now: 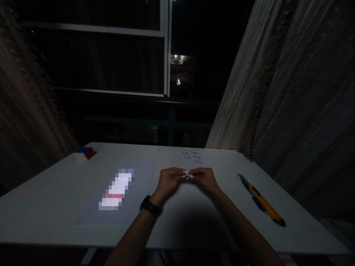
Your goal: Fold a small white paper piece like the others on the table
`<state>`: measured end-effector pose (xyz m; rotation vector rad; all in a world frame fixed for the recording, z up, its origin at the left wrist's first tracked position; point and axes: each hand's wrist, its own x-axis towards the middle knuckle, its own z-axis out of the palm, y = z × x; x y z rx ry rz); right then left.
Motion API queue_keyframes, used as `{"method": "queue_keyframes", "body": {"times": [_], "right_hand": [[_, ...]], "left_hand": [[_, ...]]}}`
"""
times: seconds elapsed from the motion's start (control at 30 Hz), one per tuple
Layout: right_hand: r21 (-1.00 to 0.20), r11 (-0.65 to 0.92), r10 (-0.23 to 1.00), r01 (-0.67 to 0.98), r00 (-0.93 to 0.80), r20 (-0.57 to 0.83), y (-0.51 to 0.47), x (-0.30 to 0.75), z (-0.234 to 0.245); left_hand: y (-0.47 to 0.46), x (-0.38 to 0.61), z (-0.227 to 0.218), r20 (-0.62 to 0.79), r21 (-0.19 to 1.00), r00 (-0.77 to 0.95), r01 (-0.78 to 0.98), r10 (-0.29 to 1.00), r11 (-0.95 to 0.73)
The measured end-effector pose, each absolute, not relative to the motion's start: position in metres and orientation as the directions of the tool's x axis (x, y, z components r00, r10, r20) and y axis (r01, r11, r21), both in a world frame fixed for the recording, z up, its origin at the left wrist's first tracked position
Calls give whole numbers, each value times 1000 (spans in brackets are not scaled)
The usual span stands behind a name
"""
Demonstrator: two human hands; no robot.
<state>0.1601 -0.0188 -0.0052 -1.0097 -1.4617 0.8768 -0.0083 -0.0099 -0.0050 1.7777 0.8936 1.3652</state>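
My left hand [168,181] and my right hand [205,178] meet over the middle of a white table [55,192]. Both pinch a small white cut-out paper piece [188,174] between their fingertips, just above the tabletop. A dark watch sits on my left wrist [150,205]. Several more small white paper pieces [192,156] lie on the table just beyond my hands.
A yellow and black utility knife [262,201] lies on the table to the right. A red and blue block [85,152] sits at the far left corner. A blurred white and red patch [118,189] lies left of my hands. Curtains hang on both sides of a dark window.
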Motion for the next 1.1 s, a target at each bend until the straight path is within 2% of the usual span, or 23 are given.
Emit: {"method": "queue_keyframes", "body": {"times": [0.23,0.43,0.6,0.9,1.1], "right_hand": [[-907,385,917,170,43,397,-23,160,1],[-875,471,881,112,-7,473,-19,163,-4],[-846,515,855,137,-16,518,-18,164,-6],[-813,550,833,191,-45,552,-17,166,-9],[-850,509,860,137,-53,507,-18,164,-6]], "left_hand": [[-12,-8,-2,549,800,219,140,806,-583],[-11,-9,-4,592,758,245,155,768,-634],[-10,-8,-3,611,731,267,170,745,-661],[-10,-6,-3,584,745,251,211,772,-633],[-7,-6,-7,586,760,214,190,782,-622]]}}
